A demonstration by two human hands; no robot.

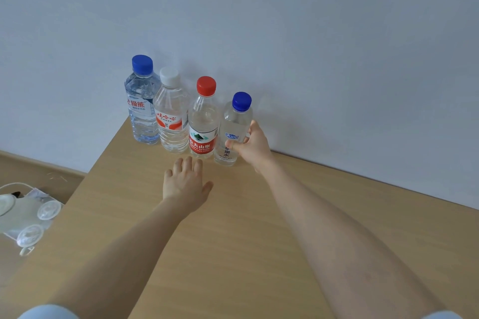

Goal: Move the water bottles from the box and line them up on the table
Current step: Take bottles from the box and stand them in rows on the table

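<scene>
I see the table [259, 228] stretch wide to the right of the red-capped bottle [203, 124]. Its left edge falls away just past the tall blue-capped bottle [142, 111], with the white-capped bottle [171, 116] between. My right hand [252, 146] curls round the small blue-capped bottle [233, 122], upright just right of the red-capped one. My left hand [185, 181] is spread in front of it, holding nothing. Far left, the box [15, 215] is cut off and blurry.
</scene>
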